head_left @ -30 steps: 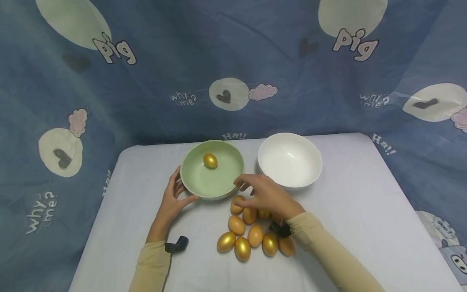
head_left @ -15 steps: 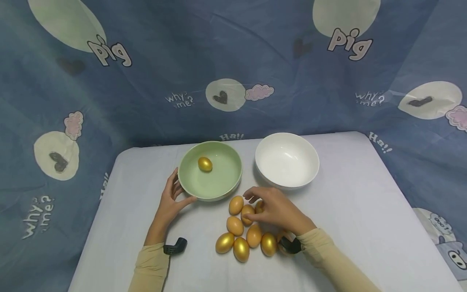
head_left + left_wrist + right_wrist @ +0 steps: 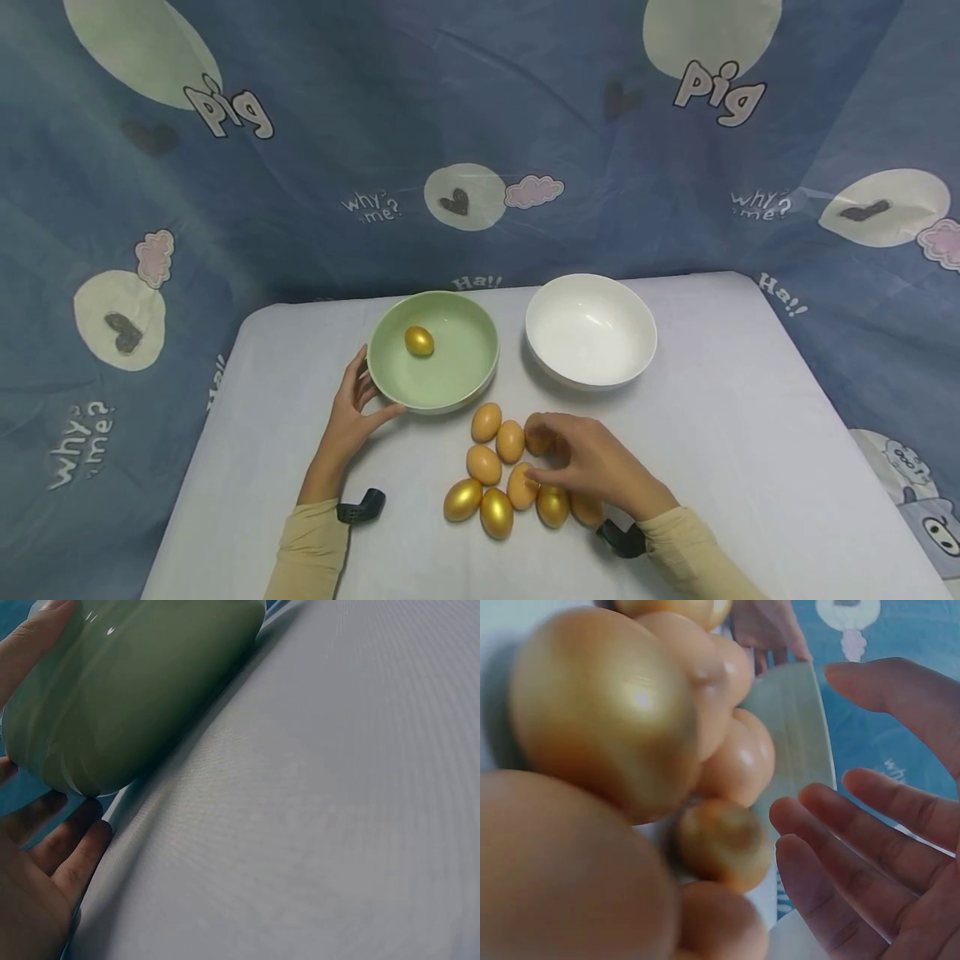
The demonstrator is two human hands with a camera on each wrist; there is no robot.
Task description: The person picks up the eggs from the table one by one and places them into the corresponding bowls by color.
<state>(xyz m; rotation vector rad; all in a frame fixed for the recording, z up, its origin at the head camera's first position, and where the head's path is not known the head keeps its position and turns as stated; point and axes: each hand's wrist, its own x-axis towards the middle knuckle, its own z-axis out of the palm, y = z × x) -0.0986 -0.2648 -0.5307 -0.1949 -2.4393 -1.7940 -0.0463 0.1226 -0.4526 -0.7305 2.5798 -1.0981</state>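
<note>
My left hand [image 3: 358, 414] holds the near left side of a light green bowl [image 3: 442, 385], its thumb on the outer wall and its fingers round the side. Inside that bowl lies one gold egg [image 3: 419, 341]. Over a cluster of brown and gold eggs hovers my right hand [image 3: 600, 462], fingers spread and bent, holding nothing. A brown egg [image 3: 537, 435] sits under its fingertips, partly covered. In the right wrist view a gold egg [image 3: 724, 844] lies among brown ones, apart from the fingers of the right hand [image 3: 885, 855].
A white bowl [image 3: 591, 333] stands right of the green one, with no eggs in it. Several more eggs, such as a gold egg [image 3: 497, 513] and a brown egg [image 3: 487, 422], lie close together on the white tabletop [image 3: 405, 542]. Behind the table hangs a blue printed cloth [image 3: 315, 167].
My right hand has drawn back from the green bowl's rim to the right and nearer, over the eggs. The gold egg in the bowl has rolled slightly left. My left hand stays put.
</note>
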